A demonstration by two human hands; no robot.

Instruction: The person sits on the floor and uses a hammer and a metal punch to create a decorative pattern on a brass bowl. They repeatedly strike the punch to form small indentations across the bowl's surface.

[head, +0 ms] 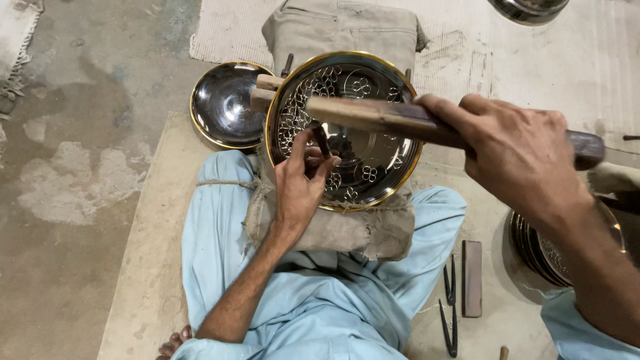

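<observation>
A round metal plate (373, 160) with a gold rim and engraved flower patterns rests tilted on a padded cloth block (360, 230) across my lap. My left hand (301, 180) pinches a small dark chisel (322, 139) upright against the plate's face. My right hand (517, 157) grips a long wooden mallet (373, 115) held level over the plate, its head just above the chisel. Wooden pegs (265, 90) stick out behind the plate's left edge.
A second plain dark plate (225, 103) lies on the floor at the left. A stack of plates (533, 250) sits by my right knee. A flat brown stone bar (472, 277) and dark metal dividers (451, 303) lie on the mat. A folded grey cloth cushion (340, 30) lies behind.
</observation>
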